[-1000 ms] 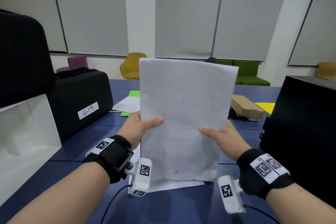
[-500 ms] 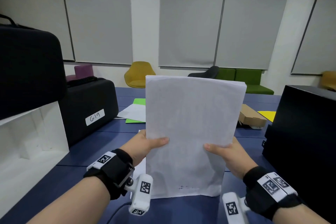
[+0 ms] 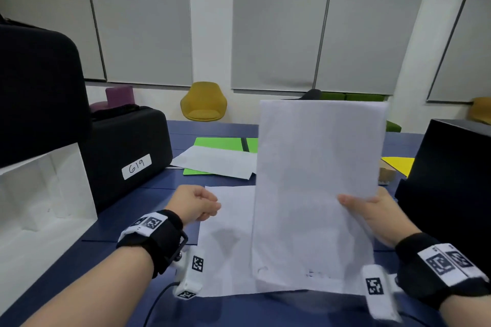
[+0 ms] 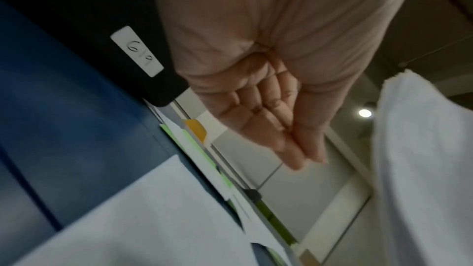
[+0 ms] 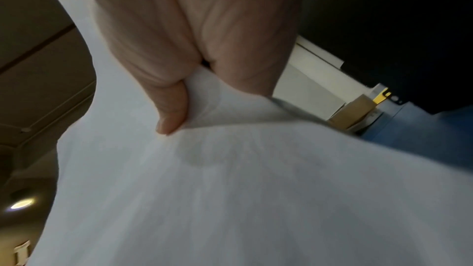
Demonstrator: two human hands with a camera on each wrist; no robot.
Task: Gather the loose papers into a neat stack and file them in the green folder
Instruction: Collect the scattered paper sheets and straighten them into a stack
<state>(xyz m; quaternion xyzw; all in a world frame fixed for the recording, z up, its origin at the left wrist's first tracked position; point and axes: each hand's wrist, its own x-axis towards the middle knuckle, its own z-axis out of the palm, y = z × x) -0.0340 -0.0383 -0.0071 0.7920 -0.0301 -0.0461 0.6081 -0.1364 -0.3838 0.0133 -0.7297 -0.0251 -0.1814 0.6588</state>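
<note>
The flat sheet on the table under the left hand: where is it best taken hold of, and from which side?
Take the flat sheet by its left edge, coming from the left, where the left hand hangs, holding nothing. It lies flat on the table, so a pinch should work better once that edge is lifted or slid off. The right hand holds the stack, which hides its right side.

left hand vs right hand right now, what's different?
The right hand pinches the upright paper stack at its right edge, thumb in front; the left hand holds nothing. The right hand is raised beside the stack; the left hand hangs low over a sheet lying flat on the table, fingers loosely curled. Both wear black wrist straps.
</note>
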